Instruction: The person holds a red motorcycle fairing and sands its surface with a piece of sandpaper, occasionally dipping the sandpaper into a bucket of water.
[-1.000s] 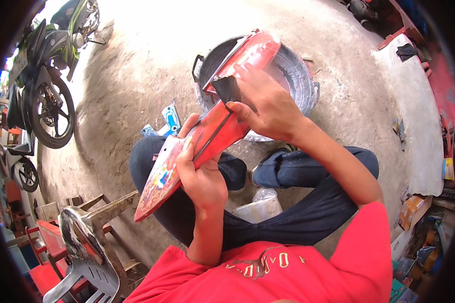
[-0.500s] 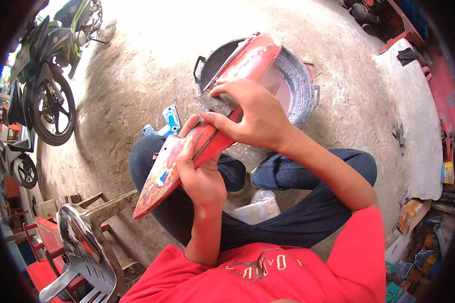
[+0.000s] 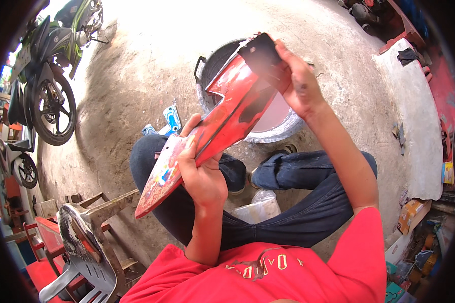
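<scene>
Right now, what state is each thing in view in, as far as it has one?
Red panel: held tilted, finish patchy
Left hand: gripping the panel
Right hand: at the dark sheet, grip unclear
Dark sheet: against the panel, blurred
Basin: on the floor, containing cloudy liquid
Motorbike: parked upright
Chair: stained

I hold a long red panel aslant, its far end over the basin, its scuffed, colour-flecked pointed tip well outside the basin, toward me. Dark streaks and patches mark its face. My black sheet, blurred, lies across the far end.
</scene>
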